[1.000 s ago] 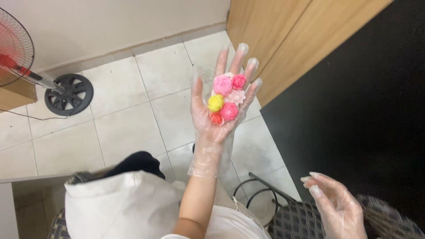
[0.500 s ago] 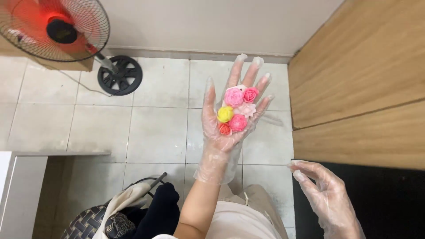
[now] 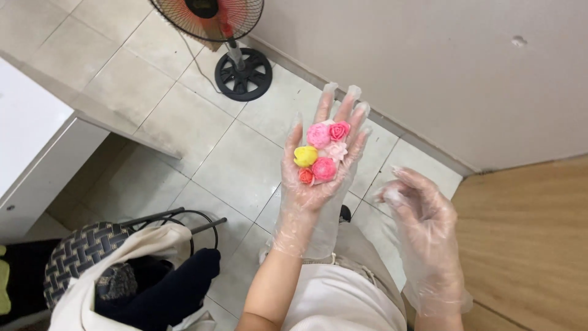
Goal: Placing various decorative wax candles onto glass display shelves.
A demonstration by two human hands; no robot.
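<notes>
My left hand [image 3: 311, 199], in a clear plastic glove, is stretched out palm up over the tiled floor. On its palm and fingers lie several small moulded flowers: two pink ones [image 3: 318, 135], a darker pink rose [image 3: 339, 130], a pale pink one [image 3: 335, 151], a yellow one [image 3: 305, 156] and a small orange-red one [image 3: 306, 176]. My right hand [image 3: 422, 220], also gloved, hovers just right of the left wrist with fingers loosely curled and nothing in it.
A red standing fan [image 3: 208, 15] with a black round base [image 3: 243, 75] stands at the top. A white cabinet [image 3: 30, 122] is at the left. Below left is a woven seat [image 3: 76, 254] holding a cream bag [image 3: 116, 285] and dark cloth [image 3: 174, 288]. Wooden panelling [image 3: 527, 245] fills the right.
The view has swung, shifting the fan and floor. My right hand has risen and come closer to the left hand. The left hand still carries the flowers.
</notes>
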